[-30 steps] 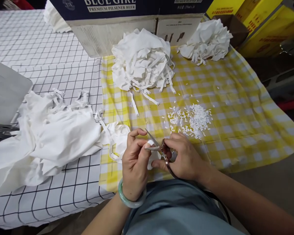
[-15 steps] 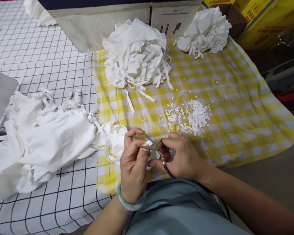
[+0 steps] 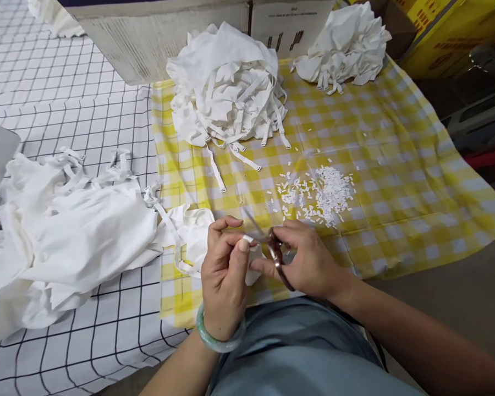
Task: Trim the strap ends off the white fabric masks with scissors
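My left hand [image 3: 226, 269], with a green bangle on its wrist, pinches the end of a white strap [image 3: 248, 238] between thumb and finger. My right hand [image 3: 309, 257] has its fingers in the handles of a pair of scissors [image 3: 275, 247]. The blades are apart and slightly blurred, close to the strap end at my left fingertips. White fabric [image 3: 193, 231] with a strap lies beside and behind my left hand, partly hidden by it. Beyond my hands lies a scatter of small white cut pieces [image 3: 333, 190].
A large heap of white strapped garments [image 3: 226, 88] sits at the back, a smaller heap [image 3: 346, 49] to its right. More white fabric [image 3: 91, 236] lies left. A carton [image 3: 157, 44] stands behind. Yellow checked cloth [image 3: 396, 220] covers part of the white grid tablecloth [image 3: 124, 330].
The scissors have shifted and turned slightly at the strap end, their blades now blurred. My left hand stays pinched in nearly the same place. The whole view has shifted a little.
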Tool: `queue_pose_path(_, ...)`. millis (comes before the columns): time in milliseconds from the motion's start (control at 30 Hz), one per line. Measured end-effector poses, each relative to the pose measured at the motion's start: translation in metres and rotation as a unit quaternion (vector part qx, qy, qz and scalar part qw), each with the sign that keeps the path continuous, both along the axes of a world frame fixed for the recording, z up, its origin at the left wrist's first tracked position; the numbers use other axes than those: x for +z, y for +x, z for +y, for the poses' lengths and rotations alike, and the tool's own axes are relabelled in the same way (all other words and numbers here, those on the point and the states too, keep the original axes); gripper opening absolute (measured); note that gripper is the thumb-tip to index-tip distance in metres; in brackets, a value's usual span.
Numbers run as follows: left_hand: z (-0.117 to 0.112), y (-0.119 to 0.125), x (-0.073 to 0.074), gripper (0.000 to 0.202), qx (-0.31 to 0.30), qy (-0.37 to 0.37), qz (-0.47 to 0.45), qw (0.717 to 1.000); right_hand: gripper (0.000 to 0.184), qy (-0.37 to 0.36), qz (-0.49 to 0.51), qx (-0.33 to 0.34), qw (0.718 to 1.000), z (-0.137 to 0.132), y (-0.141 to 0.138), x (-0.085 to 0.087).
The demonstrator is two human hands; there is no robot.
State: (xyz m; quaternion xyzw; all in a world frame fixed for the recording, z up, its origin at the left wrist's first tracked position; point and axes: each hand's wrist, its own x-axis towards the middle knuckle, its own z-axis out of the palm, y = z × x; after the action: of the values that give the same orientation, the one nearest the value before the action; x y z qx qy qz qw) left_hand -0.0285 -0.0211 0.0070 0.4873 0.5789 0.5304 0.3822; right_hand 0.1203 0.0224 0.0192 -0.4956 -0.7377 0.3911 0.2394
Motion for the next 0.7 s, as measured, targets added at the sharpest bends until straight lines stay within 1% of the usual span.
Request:
queue_pose_path(67,0.002,-0.006,0.008,0.020,0.029,0.000,0.011,1.000,0.032,-0.050,0.079,-0.034,0.995,-0.002,-0.004,-0.008)
queue_pose_path(100,0.002,-0.011,0.012,0.018,0.040,0.000,0.012,0.999,0.035,-0.069,0.120,-0.046,0.989,-0.003,-0.009,-0.013)
queue_pose_path(167,0.001,-0.024,0.022,0.013,0.040,-0.008,0.000,0.999,0.039,-0.103,0.182,-0.042,0.977,-0.004,-0.022,-0.022)
queue_pose_path(200,0.000,-0.032,0.027,0.012,0.031,-0.027,-0.021,0.999,0.037,-0.125,0.204,-0.029,0.970,-0.002,-0.028,-0.026)
queue_pose_path(267,-0.006,-0.051,0.036,0.014,-0.012,-0.107,-0.085,0.991,0.029,-0.179,0.255,-0.002,0.950,0.007,-0.040,-0.027)
queue_pose_path(333,-0.013,-0.066,0.045,0.021,-0.086,-0.211,-0.140,0.964,0.026,-0.226,0.321,0.016,0.920,0.024,-0.047,-0.020)
queue_pose_path(367,-0.017,-0.071,0.050,0.024,-0.125,-0.247,-0.147,0.950,0.026,-0.242,0.350,0.026,0.905,0.034,-0.049,-0.014)
queue_pose_path(400,-0.020,-0.074,0.055,0.025,-0.158,-0.255,-0.140,0.944,0.027,-0.256,0.370,0.042,0.892,0.044,-0.050,-0.008)
queue_pose_path(433,-0.022,-0.074,0.060,0.024,-0.180,-0.233,-0.118,0.948,0.028,-0.270,0.379,0.066,0.883,0.052,-0.052,-0.002)
queue_pose_path(467,-0.022,-0.071,0.065,0.020,-0.188,-0.183,-0.080,0.962,0.028,-0.283,0.379,0.095,0.876,0.058,-0.055,0.003)
queue_pose_path(500,-0.021,-0.067,0.070,0.016,-0.181,-0.113,-0.036,0.976,0.027,-0.298,0.375,0.124,0.869,0.060,-0.058,0.006)
queue_pose_path(567,-0.017,-0.054,0.075,0.013,-0.146,0.020,0.028,0.989,0.022,-0.334,0.356,0.187,0.852,0.056,-0.068,0.008)
queue_pose_path(600,-0.014,-0.048,0.074,0.015,-0.125,0.061,0.028,0.990,0.020,-0.349,0.342,0.211,0.846,0.050,-0.073,0.005)
queue_pose_path(633,-0.011,-0.042,0.072,0.016,-0.106,0.077,0.005,0.991,0.019,-0.359,0.329,0.226,0.843,0.043,-0.076,0.001)
queue_pose_path(667,-0.007,-0.037,0.068,0.019,-0.090,0.071,-0.037,0.993,0.019,-0.362,0.320,0.229,0.845,0.036,-0.077,-0.004)
queue_pose_path(700,-0.004,-0.033,0.062,0.021,-0.077,0.054,-0.087,0.992,0.021,-0.354,0.310,0.223,0.854,0.030,-0.075,-0.009)
